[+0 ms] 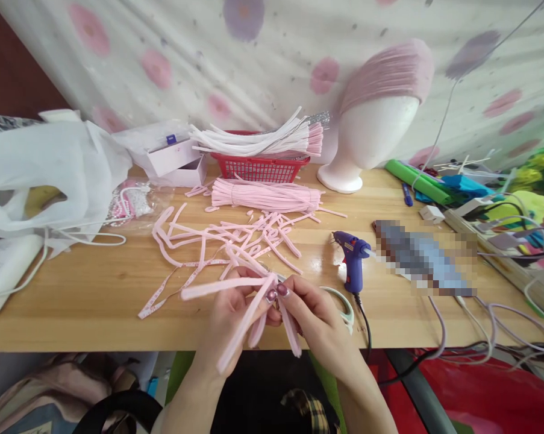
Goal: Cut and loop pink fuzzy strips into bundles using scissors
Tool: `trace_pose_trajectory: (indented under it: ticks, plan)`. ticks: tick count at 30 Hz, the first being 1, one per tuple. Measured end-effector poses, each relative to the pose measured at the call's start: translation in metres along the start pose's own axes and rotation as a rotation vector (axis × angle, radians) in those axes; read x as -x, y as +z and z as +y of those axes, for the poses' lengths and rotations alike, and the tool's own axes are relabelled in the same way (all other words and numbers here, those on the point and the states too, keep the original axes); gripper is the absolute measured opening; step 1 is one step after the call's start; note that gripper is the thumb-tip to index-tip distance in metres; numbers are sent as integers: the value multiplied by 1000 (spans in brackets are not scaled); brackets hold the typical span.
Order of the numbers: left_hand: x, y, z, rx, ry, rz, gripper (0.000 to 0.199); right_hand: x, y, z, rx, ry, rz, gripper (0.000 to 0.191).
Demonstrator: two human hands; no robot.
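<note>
My left hand (237,313) and my right hand (311,311) come together near the table's front edge, thumbs almost touching. Both are closed on a bunch of pink pipe cleaners (246,333), pinched where the fuzzy stems meet. Several stems fan out from that point, some to the left and some down toward me. Beyond my hands lie loose, bent pink pipe cleaners (199,241) and a pink measuring tape (152,307). Partly covered by my right hand is a pair of pale green-handled scissors (347,310).
A blue glue gun (355,265) lies to the right, beside a pixelated flat object (425,256). Farther back are a pink pipe cleaner bundle (265,196), a red basket (260,169) and a white foam head (375,129). A white plastic bag (86,163) stands left; cables (493,319) trail right.
</note>
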State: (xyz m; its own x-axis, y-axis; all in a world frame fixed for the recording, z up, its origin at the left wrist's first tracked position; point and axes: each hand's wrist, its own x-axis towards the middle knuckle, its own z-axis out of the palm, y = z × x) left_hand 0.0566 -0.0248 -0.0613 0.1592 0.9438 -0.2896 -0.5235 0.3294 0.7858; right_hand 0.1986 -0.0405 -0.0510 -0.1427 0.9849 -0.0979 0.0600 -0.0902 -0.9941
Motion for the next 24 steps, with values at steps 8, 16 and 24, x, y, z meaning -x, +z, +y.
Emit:
trace_pose_trajectory:
  ticks: [8, 16, 24]
  plan:
    - [-7, -7, 3, 148, 39, 161, 32, 26, -53, 51, 1037, -264, 310, 25]
    - [0, -7, 9, 135, 56, 230, 22, 35, -61, 53, 1211, -270, 244, 30]
    - [4, 1, 13, -38, 189, 302, 24, 41, -66, 31, 824, -81, 197, 15]
